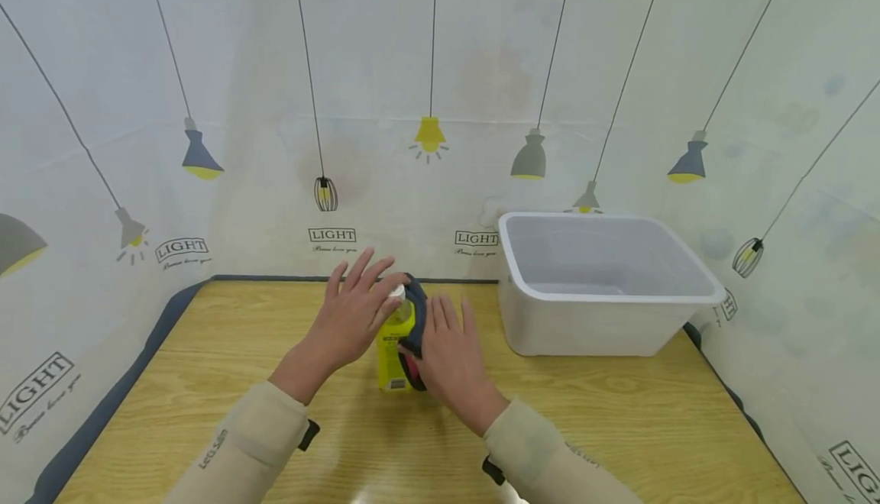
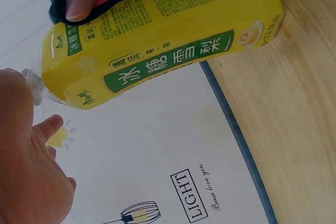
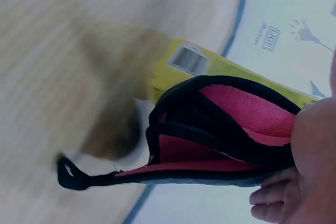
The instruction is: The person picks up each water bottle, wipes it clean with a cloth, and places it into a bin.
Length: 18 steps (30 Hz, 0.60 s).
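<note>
Standing upright near the middle of a wood-grain table (image 1: 206,382) is a yellow bottle (image 1: 396,351) w/ green label bands, Chinese print and a barcode; its contents can't be seen. Two hands in beige sleeves meet at it. The right hand (image 1: 450,355), fingers mostly straight, presses a dark cloth w/ red fleece lining (image 1: 415,313) against the bottle's right side; in the left wrist view the thumb pinches the cloth onto the bottle. A black loop hangs off the cloth's edge in the right wrist view, which is blurred. The left hand (image 1: 357,313) is spread, fingers straight, holding nothing, palm touching the clear cap at the top. Farther back on the right, apart from the bottle, sits a white rectangular plastic tub (image 1: 584,328), smooth-walled, nothing visible inside. Behind: pale backdrop (image 1: 440,69) printed w/ hanging lamps.
</note>
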### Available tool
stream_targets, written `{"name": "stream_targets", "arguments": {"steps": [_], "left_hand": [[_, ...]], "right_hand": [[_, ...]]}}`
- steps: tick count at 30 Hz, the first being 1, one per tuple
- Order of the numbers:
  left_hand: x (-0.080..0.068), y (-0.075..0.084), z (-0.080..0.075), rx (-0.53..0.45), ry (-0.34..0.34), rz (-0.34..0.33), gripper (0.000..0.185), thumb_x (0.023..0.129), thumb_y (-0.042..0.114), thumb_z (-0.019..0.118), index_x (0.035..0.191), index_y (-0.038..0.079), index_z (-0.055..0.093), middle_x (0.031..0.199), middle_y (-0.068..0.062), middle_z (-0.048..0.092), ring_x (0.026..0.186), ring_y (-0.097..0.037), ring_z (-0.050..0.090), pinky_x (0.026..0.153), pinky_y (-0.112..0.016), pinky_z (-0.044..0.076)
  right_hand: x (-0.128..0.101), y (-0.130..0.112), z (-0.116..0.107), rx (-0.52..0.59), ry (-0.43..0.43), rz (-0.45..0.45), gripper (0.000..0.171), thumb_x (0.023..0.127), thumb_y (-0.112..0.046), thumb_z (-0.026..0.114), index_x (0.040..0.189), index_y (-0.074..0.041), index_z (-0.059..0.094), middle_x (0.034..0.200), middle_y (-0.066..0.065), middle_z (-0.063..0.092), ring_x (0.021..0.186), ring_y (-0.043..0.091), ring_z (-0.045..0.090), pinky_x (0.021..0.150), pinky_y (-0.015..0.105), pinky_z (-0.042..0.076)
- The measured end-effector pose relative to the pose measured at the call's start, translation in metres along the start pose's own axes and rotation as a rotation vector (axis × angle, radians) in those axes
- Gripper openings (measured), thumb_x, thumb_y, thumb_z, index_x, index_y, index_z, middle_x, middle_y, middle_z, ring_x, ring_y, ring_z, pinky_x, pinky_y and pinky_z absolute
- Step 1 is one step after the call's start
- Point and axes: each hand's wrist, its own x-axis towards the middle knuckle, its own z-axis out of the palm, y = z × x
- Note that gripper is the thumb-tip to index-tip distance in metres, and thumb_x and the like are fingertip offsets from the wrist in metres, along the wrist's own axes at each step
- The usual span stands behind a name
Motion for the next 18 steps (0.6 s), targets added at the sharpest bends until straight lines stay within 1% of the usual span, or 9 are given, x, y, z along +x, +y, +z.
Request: {"name": "stream_targets", "arguments": {"steps": [6,8,12,15,18], "left_hand": [[0.001,0.000,0.001,-0.014,0.005,0.004,0.039,0.105,0.044,0.035,0.138,0.030,0.047,0.158,-0.002,0.033,0.153,-0.028,0.009,0.119,-0.059,0.010],[0.001,0.000,0.001,-0.018,0.008,0.006,0.039,0.105,0.044,0.035,0.138,0.030,0.048,0.158,-0.002,0.033,0.153,-0.028,0.009,0.119,-0.059,0.010],[0.000,0.000,0.000,-0.021,0.019,0.009,0.039,0.104,0.044,0.036,0.138,0.029,0.049,0.158,-0.003,0.034,0.153,-0.028,0.010,0.119,-0.060,0.010],[0.000,0.000,0.000,-0.019,0.019,0.006,0.039,0.104,0.043,0.036,0.138,0.029,0.049,0.158,-0.002,0.034,0.153,-0.027,0.009,0.119,-0.059,0.010],[-0.001,0.000,0.000,-0.016,0.014,0.004,0.039,0.105,0.043,0.036,0.139,0.029,0.049,0.158,-0.002,0.033,0.153,-0.027,0.008,0.119,-0.059,0.010]], "right_hand": [[-0.002,-0.006,0.020,-0.029,-0.067,0.005,0.085,0.096,-0.067,0.033,0.153,-0.004,0.029,0.159,0.011,0.031,0.150,0.025,0.026,0.122,0.053,0.012],[-0.003,-0.007,0.025,-0.035,-0.077,0.006,0.085,0.096,-0.067,0.030,0.153,-0.004,0.028,0.159,0.011,0.030,0.150,0.024,0.025,0.122,0.053,0.013],[-0.004,-0.010,0.033,-0.022,-0.084,0.008,0.084,0.097,-0.067,0.029,0.153,-0.004,0.028,0.160,0.011,0.029,0.150,0.025,0.025,0.122,0.053,0.014],[-0.005,-0.011,0.040,-0.034,-0.098,0.004,0.084,0.097,-0.067,0.031,0.153,-0.005,0.028,0.160,0.011,0.029,0.150,0.024,0.025,0.122,0.054,0.014],[-0.009,-0.012,0.048,-0.072,-0.110,-0.023,0.082,0.096,-0.064,0.038,0.152,-0.005,0.030,0.160,0.010,0.029,0.150,0.024,0.024,0.122,0.055,0.013]]}}
